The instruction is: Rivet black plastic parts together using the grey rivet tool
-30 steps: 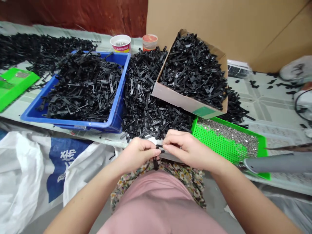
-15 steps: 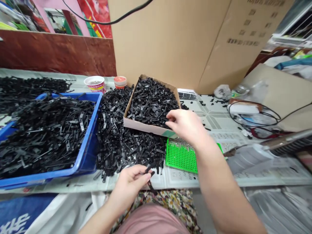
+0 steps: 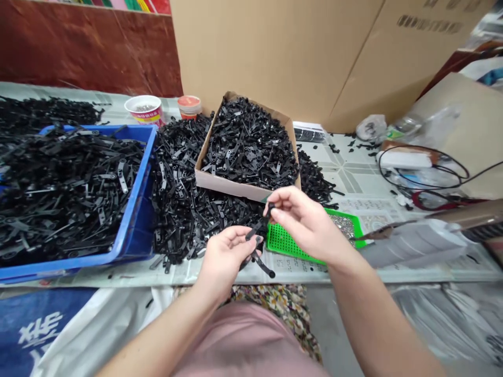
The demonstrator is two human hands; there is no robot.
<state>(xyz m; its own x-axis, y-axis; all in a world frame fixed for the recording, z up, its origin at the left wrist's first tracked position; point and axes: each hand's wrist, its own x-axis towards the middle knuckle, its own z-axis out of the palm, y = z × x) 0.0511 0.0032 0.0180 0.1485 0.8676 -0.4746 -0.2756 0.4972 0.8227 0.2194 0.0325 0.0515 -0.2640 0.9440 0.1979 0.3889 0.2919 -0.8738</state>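
Observation:
My left hand (image 3: 230, 254) is closed on some black plastic arm pieces (image 3: 264, 265), whose ends stick out past the thumb toward the lower right. My right hand (image 3: 298, 222) pinches a small black part (image 3: 270, 207) between thumb and fingers, right at the upper end of a piece in my left hand. Whether the two parts are joined I cannot tell. Under and behind my right hand lies a green perforated tray (image 3: 288, 243), with small metal bits (image 3: 343, 225) at its right side. Just beyond the hands stands a cardboard box (image 3: 236, 186) full of black parts (image 3: 249, 146).
On the left a blue bin (image 3: 135, 209) is heaped with black pieces. Loose black pieces (image 3: 178, 193) cover the table between bin and box. Behind stand a paper cup (image 3: 151, 114) and a round lidded tub (image 3: 189, 106). A grey-wrapped machine arm (image 3: 416, 243) and cables (image 3: 448, 183) are at right.
My right hand has come back from the box's front right corner to my left hand, with a small black part in its fingers. The view has tipped downward.

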